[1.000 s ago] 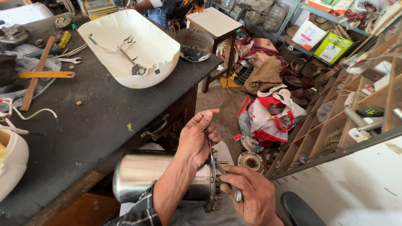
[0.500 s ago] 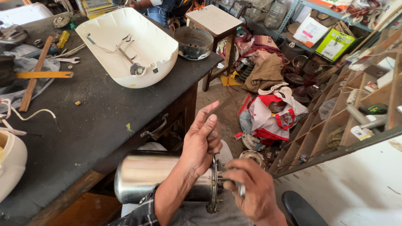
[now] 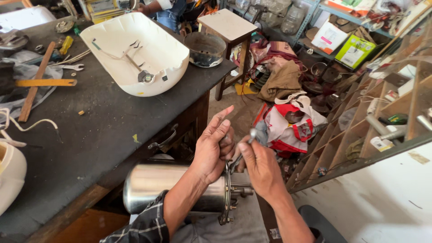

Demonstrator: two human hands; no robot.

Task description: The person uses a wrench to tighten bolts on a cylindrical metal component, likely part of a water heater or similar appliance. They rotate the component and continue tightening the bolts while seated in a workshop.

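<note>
You are looking down at a shiny silver steel tank lying across your lap, its flange showing grey metal. Your left sleeve is showing a dark plaid with pale lines. The workbench beside you is wearing a black top over brown wood. On it a white plastic shell is lying, and a yellow ruler. Beyond, a red and white bag is lying near a green box.

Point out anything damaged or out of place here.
The white plastic shell on the black workbench lies upturned with a jagged broken edge. A heap of cloths and bags clutters the floor. The steel tank lies sideways on the lap.
</note>
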